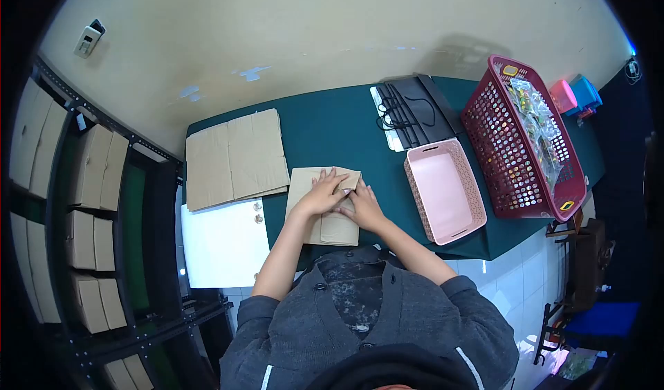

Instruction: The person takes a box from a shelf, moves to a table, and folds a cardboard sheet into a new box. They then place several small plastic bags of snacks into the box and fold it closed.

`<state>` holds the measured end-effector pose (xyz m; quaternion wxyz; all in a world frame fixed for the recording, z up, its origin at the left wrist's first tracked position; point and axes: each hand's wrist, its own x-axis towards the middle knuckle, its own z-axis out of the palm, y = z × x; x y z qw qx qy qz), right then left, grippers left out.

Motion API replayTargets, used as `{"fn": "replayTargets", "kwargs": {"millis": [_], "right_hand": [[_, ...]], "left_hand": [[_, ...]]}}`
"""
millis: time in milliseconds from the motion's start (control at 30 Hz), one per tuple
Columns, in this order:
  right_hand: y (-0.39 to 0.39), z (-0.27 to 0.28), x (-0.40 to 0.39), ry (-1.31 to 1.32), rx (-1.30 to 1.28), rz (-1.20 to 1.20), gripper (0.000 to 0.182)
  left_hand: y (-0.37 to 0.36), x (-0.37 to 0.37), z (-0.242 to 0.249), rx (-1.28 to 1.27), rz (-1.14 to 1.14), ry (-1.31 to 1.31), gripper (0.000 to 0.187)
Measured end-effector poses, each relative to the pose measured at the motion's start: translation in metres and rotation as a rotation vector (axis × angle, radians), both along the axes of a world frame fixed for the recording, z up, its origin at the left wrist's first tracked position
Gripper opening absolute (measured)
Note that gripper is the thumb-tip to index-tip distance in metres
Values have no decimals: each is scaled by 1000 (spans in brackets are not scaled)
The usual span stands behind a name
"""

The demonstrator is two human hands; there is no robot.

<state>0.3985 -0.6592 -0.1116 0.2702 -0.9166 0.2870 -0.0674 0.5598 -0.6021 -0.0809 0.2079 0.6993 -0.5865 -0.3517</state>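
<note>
A folded piece of brown cardboard point(340, 231) lies near the table's front edge, directly before my body. My left hand point(323, 195) rests on its upper part with the fingers spread. Beside it, my right hand point(365, 208) presses on the cardboard's right side, fingers stretched out and apart. The two hands nearly meet at the thumbs, and they hide the middle of the piece. To the left is a stack of flat brown cardboard point(235, 158), its right edge close to the piece under my hands.
A white board point(223, 248) lies at left front. Right of my hands is a pink basket point(447, 189); behind it are black folders with cords point(415, 110). A tall maroon basket point(508, 155) holds plastic packets point(536, 123). Shelves with cardboard boxes point(93, 241) stand left.
</note>
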Motion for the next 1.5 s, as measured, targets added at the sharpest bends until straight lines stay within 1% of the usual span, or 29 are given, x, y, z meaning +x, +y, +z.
{"fn": "replayTargets", "kwargs": {"millis": [100, 167, 200, 267, 300, 367, 500, 567, 600, 667, 700, 767, 800, 867, 900, 967, 1000, 1067, 1100, 1167, 1200, 1233, 1300, 1333, 1367, 1400, 1433, 1467, 1500], "right_hand": [[6, -5, 2, -18, -94, -17, 64], [6, 1, 1, 77, -198, 31, 62], [6, -2, 0, 78, -195, 29, 62], [8, -9, -1, 8, -326, 17, 59], [11, -10, -2, 6, -322, 11, 59], [14, -9, -8, -18, -319, 25, 55], [10, -3, -14, -123, -319, 51, 48], [3, 13, -16, -93, -101, 49, 41], [1, 17, -14, -91, -102, 52, 41], [-1, 22, -10, -67, -81, 60, 35], [0, 19, -9, -68, -81, 59, 35], [2, 7, -5, -237, -146, 15, 30], [4, 2, -6, -241, -146, 15, 30], [11, -7, -13, -402, -236, 40, 27], [12, -8, -15, -402, -232, 42, 27], [12, -11, -24, -483, -222, 59, 26], [9, -13, -32, -482, -223, 58, 26], [2, -17, -43, -497, -39, -22, 26], [0, -9, -40, -498, -41, -25, 26], [-8, 16, -29, -596, 166, -374, 22], [-17, 12, -25, -514, 332, -441, 38], [-20, 4, -20, -513, 335, -441, 38], [-26, -15, -8, -424, 429, -485, 67], [-30, -25, -5, -409, 497, -402, 89], [-29, -36, -4, -408, 500, -398, 89], [-26, -38, -2, -435, 755, -365, 89], [-26, -39, 1, -455, 1009, -327, 88], [-30, -39, 0, -429, 1030, -315, 87], [-32, -36, 1, -424, 1027, -311, 87]], "left_hand": [[7, -1, -3, 12, -28, -23, 57], [15, -9, -3, -73, -25, -139, 62], [17, -12, -11, -71, -28, -138, 62], [21, -18, -30, -225, 26, -279, 68], [25, -19, -30, -222, 21, -281, 68], [26, -22, -30, -223, -13, -438, 73], [30, -26, -22, -243, -12, -448, 76], [31, -30, -15, -267, 38, -404, 73], [32, -34, -12, -268, 41, -403, 73], [39, -45, -7, -514, 284, -425, 54], [45, -49, -7, -514, 283, -426, 54], [58, -57, -9, -340, 426, -313, 31], [62, -59, -11, -341, 425, -317, 31], [67, -61, -15, -485, 503, -528, 17], [68, -61, -13, -481, 505, -529, 17], [68, -63, -9, -334, 521, -454, 26], [67, -64, -10, -335, 521, -452, 26], [63, -64, -12, -519, 480, -498, 40], [61, -62, -11, -521, 477, -497, 40], [60, -59, -11, -360, 156, -441, 52], [62, -61, -13, -354, 153, -437, 52], [62, -61, -17, -310, 106, -459, 52], [61, -57, -21, -269, 58, -487, 53], [60, -55, -22, -288, 49, -461, 51], [61, -52, -24, -306, 42, -435, 48], [61, -49, -24, -304, 48, -437, 48], [60, -43, -24, -306, 47, -323, 45], [60, -37, -24, -309, 45, -209, 42], [62, -31, -25, -312, 50, -207, 42]]}}
